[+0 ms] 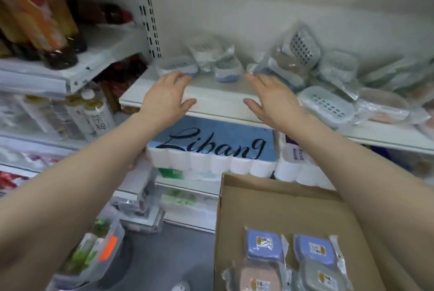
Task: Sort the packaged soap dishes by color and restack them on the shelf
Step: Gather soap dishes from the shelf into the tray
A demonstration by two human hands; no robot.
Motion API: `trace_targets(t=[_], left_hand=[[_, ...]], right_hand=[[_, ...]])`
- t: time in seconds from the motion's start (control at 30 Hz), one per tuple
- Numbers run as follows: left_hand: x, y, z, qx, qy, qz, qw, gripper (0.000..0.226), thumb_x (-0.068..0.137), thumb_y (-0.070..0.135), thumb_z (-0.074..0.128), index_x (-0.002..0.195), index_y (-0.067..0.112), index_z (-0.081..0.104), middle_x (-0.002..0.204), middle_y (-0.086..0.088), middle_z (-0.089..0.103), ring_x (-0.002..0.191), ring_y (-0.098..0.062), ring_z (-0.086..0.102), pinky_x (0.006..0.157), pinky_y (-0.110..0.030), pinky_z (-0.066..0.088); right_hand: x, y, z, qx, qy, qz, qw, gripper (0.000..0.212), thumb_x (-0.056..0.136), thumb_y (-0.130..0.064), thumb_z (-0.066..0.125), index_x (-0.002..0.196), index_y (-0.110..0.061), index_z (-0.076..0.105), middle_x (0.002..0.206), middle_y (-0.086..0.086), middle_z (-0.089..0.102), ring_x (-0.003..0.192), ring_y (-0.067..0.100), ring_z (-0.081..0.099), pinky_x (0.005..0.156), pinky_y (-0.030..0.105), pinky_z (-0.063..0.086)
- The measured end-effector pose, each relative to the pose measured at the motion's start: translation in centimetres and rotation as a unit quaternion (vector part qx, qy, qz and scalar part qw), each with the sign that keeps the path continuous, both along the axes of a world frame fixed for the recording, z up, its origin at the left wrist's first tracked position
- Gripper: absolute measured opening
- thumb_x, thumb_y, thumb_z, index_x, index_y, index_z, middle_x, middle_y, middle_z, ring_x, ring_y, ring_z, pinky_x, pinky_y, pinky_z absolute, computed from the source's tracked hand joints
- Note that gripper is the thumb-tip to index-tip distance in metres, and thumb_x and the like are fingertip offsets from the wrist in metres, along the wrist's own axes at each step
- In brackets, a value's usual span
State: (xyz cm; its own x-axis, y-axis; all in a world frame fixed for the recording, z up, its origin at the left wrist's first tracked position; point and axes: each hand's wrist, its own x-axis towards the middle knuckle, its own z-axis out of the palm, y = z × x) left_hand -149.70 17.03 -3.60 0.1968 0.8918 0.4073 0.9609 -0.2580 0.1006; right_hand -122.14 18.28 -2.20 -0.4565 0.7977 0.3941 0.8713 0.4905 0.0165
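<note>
— Our grips? Left hand [165,95] and right hand [273,98] — both released, fingers straight, over the shelf [218,100].
— The dishes [326,105]? Heaped on the shelf; more in the box [270,199].

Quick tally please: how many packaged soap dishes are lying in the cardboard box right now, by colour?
Blue: 2, the left blue dish and the right blue dish
Pink: 1, the pink dish
Grey-green: 1, the grey-green dish
Total: 4 visible in the cardboard box; its lower part is cut off by the frame edge, so more may lie there.
</note>
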Motion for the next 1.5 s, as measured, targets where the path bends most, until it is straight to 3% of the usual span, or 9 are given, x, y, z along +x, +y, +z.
trace_targets(t=[0.17,0.43,0.57,0.7,0.9,1.07,1.23,1.33,1.5], left_hand=[[-3.7,6.0,-0.8,-0.02,0.026,0.026,0.999,0.06,0.092,0.038,0.059,0.141,0.008,0.043,0.144,-0.017,0.042,0.132,-0.037,0.038,0.108,-0.046,0.033],[-6.7,11.2,-2.2,-0.008,0.044,0.005,0.999,0.062,0.082,0.023,0.071,0.135,0.0,0.049,0.12,-0.024,0.06,0.112,-0.041,0.053,0.101,-0.046,0.038],[-7.4,12.1,-2.2,0.017,0.032,-0.01,0.999,0.045,0.076,0.013,0.074,0.119,0.002,0.064,0.104,-0.024,0.063,0.097,-0.044,0.055,0.088,-0.046,0.046],[-7.1,12.0,-2.0,0.05,-0.021,-0.023,0.998,0.031,0.085,0.008,0.06,0.115,0.004,0.066,0.1,-0.022,0.059,0.089,-0.042,0.056,0.08,-0.047,0.05],[-5.4,10.1,0.4,0.074,-0.159,-0.048,0.983,0.037,0.098,0.013,0.037,0.131,0.019,0.052,0.119,-0.012,0.057,0.094,-0.036,0.059,0.075,-0.044,0.05],[-3.9,10.2,1.5,0.002,-0.22,0.023,0.975,0.034,0.103,0.035,0.032,0.126,0.023,0.053,0.119,-0.014,0.059,0.104,-0.037,0.056,0.08,-0.039,0.04],[-4.2,10.9,0.8,-0.053,-0.256,0.097,0.96,0.041,0.102,0.046,0.031,0.126,0.025,0.057,0.129,-0.015,0.049,0.11,-0.038,0.053,0.087,-0.039,0.04],[-4.6,11.2,-0.1,0.029,-0.209,0.049,0.976,0.041,0.1,0.042,0.036,0.116,0.018,0.064,0.125,-0.013,0.054,0.106,-0.038,0.055,0.084,-0.041,0.045],[-4.3,11.7,-1.1,-0.033,-0.065,0.018,0.997,0.061,0.086,0.064,0.049,0.131,0.023,0.055,0.133,-0.01,0.051,0.111,-0.036,0.054,0.088,-0.042,0.048]], right_hand=[[-5.6,6.6,1.2,0.014,0.015,-0.016,1.0,0.063,0.089,-0.018,0.058,0.149,-0.016,0.038,0.144,0.011,0.048,0.12,0.038,0.05,0.089,0.046,0.047],[-12.7,14.6,1.4,-0.032,-0.012,-0.068,0.997,0.078,0.088,-0.023,0.064,0.154,-0.027,0.022,0.155,0.001,0.033,0.146,0.029,0.021,0.113,0.041,0.023],[-13.4,15.8,1.5,-0.009,-0.026,-0.065,0.998,0.056,0.087,-0.029,0.066,0.14,-0.026,0.046,0.136,0.004,0.054,0.129,0.029,0.044,0.102,0.037,0.029],[-11.1,14.2,2.3,-0.008,0.183,-0.076,0.98,0.043,0.092,-0.034,0.06,0.129,-0.014,0.053,0.12,0.009,0.062,0.108,0.032,0.057,0.083,0.035,0.038],[-5.4,10.7,2.7,-0.02,0.476,-0.119,0.871,0.045,0.089,-0.02,0.053,0.132,-0.027,0.047,0.115,-0.001,0.055,0.093,0.014,0.055,0.075,0.018,0.042],[-2.5,9.5,2.1,-0.044,0.292,-0.257,0.92,0.044,0.086,-0.01,0.052,0.127,-0.024,0.059,0.135,0.013,0.049,0.108,0.033,0.058,0.084,0.024,0.041],[-3.9,9.1,2.3,0.013,0.139,-0.268,0.953,0.06,0.083,-0.039,0.036,0.138,-0.016,0.044,0.142,0.019,0.04,0.121,0.043,0.046,0.094,0.048,0.046],[-5.6,10.1,1.9,-0.05,0.057,-0.288,0.954,0.08,0.086,-0.068,0.042,0.145,-0.015,0.029,0.144,0.022,0.034,0.129,0.043,0.039,0.097,0.05,0.042],[-6.8,11.8,0.9,-0.035,0.045,-0.299,0.952,0.093,0.077,-0.058,0.064,0.146,-0.009,0.027,0.134,0.021,0.044,0.121,0.042,0.047,0.094,0.048,0.042]])
